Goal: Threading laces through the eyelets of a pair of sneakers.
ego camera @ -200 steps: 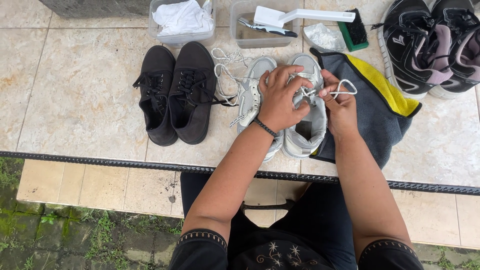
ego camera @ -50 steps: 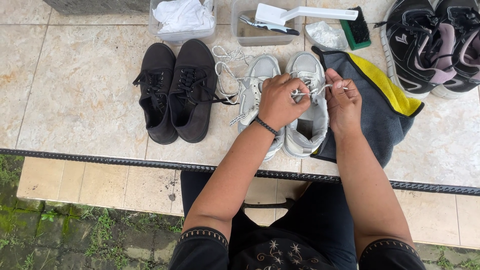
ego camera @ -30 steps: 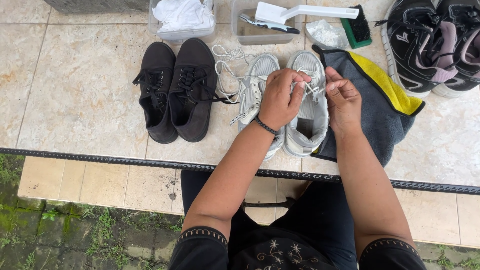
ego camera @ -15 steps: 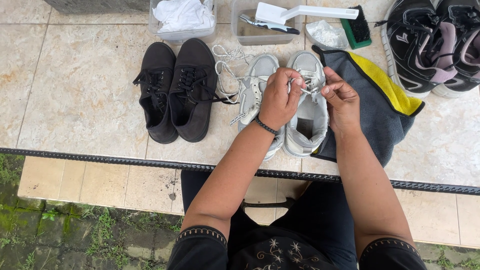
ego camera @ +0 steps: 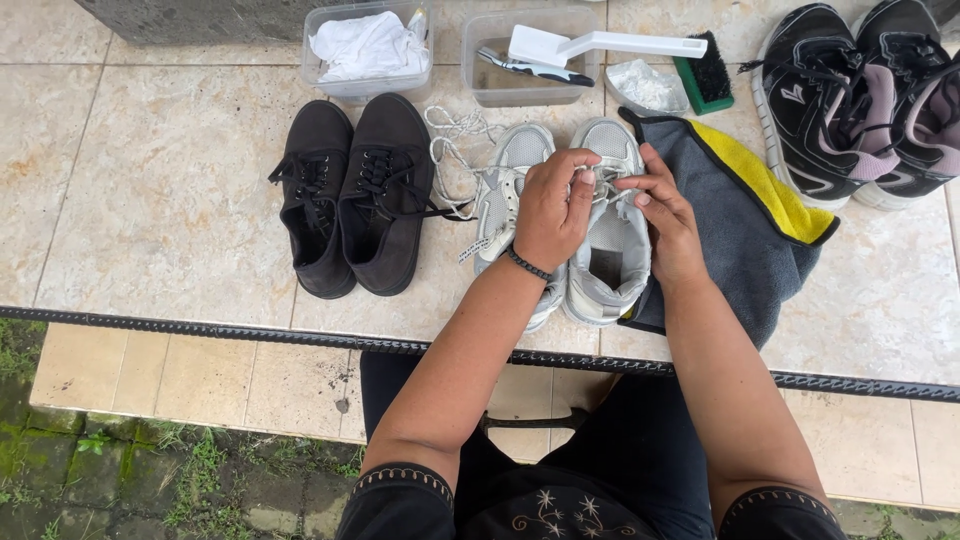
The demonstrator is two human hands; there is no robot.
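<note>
Both hands now sit lower than a second ago, lace loop gone slack. Left hand (ego camera: pixel 553 208) pinches the white lace (ego camera: pixel 598 186) at the right grey sneaker (ego camera: pixel 610 225); right hand (ego camera: pixel 665 215) pinches it too, beside the grey-yellow cloth (ego camera: pixel 745 215). Lacing looks mid-way.

Person, seen from above — both forearms were bare. Left hand (ego camera: pixel 552 210) carried a dark beaded bracelet (ego camera: pixel 527 264) at the wrist; right hand (ego camera: pixel 668 215) wore nothing. Short black sleeves (ego camera: pixel 398 495) ended in pale stitched trim. Black top (ego camera: pixel 560 510) bore small pale star motifs — dark trousers (ego camera: pixel 640 440) showed below the table edge.
</note>
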